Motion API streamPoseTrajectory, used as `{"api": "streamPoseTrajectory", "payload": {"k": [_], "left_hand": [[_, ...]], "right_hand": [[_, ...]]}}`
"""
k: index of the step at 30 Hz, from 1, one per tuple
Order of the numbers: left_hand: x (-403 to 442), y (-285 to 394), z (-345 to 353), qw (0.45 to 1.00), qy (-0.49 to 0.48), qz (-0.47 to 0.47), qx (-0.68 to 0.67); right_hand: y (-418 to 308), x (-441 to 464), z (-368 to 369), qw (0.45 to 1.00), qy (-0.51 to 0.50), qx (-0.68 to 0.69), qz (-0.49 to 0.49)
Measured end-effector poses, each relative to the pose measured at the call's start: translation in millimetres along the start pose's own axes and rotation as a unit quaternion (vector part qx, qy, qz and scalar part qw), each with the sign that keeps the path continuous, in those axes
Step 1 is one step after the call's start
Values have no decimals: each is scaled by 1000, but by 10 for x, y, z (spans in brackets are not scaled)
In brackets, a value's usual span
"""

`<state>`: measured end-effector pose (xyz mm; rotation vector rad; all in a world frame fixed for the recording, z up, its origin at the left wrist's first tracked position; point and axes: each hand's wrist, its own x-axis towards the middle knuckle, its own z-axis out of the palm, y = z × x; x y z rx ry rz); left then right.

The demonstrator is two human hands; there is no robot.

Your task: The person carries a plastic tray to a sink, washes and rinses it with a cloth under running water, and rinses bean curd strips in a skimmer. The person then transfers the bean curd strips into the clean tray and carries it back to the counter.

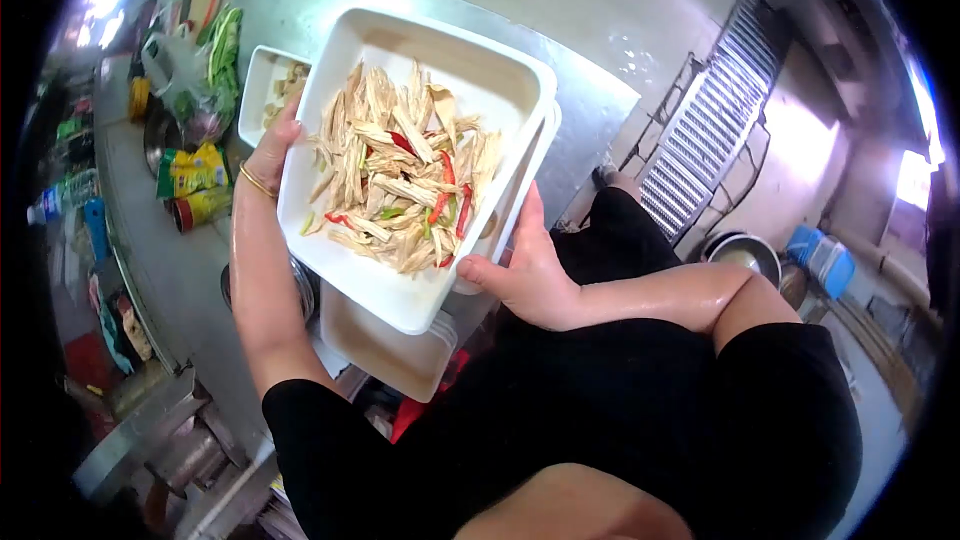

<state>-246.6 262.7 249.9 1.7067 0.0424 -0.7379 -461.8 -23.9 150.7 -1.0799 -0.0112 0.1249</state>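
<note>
A white rectangular tray (430,305) is held up in front of me, tilted in view. Inside it lie pale shredded strips (385,155) mixed with red and green pepper pieces. My left hand (272,148) grips the tray's left side, with a yellow band at the wrist. On the right side, my right hand (525,275) has its thumb at the tray's rim and its fingers partly hidden behind. Another white rim shows just under the tray at the right, also near my right hand.
A smaller white tray (257,90) with food pieces stands on the metal counter (590,105). Left of it are leafy greens (222,50) and yellow packets (195,172). Below the held tray is an empty white container (385,345). A floor grate (700,135) and a pot (742,255) are at the right.
</note>
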Motion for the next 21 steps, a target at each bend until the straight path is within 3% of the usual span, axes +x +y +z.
{"api": "streamPoseTrajectory", "payload": {"k": [7, 11, 14, 16, 18, 20, 21], "left_hand": [[449, -69, -159, 993, -61, 21, 103], [474, -78, -222, 990, -76, 47, 106], [330, -110, -375, 984, -20, 137, 112], [39, -112, -410, 969, 45, 143, 195], [-194, -235, -492, 955, 104, 153, 231], [-318, -535, -630, 947, 152, 164, 232], [-364, -745, -671, 941, 175, 212, 197]], "right_hand": [[390, -228, 386, 992, 120, 27, -36], [427, -218, 340, 993, 118, 13, -23], [343, -321, 143, 979, 192, -64, 16], [196, -321, -80, 963, 192, -153, -114], [-62, -259, -156, 986, 91, -98, -97], [-246, -130, -17, 992, 106, -12, -63], [-203, -42, -72, 993, 92, -25, -69]]}}
